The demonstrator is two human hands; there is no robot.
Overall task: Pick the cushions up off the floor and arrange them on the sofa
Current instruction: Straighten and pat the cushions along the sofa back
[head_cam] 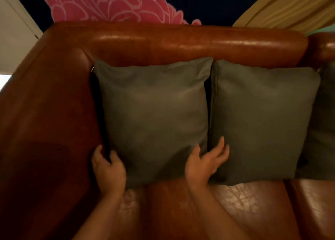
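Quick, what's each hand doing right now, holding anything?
Left hand: gripping the lower left corner of the left cushion.
Right hand: open, fingers spread against the same cushion's lower right edge.

2 cushions (154,112) side by side on sofa (181,42), vs backrest.

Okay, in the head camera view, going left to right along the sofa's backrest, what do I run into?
Sofa armrest → first grey cushion, with the left hand at its lower left corner and the right hand at its lower right corner → second grey cushion → edge of a third grey cushion.
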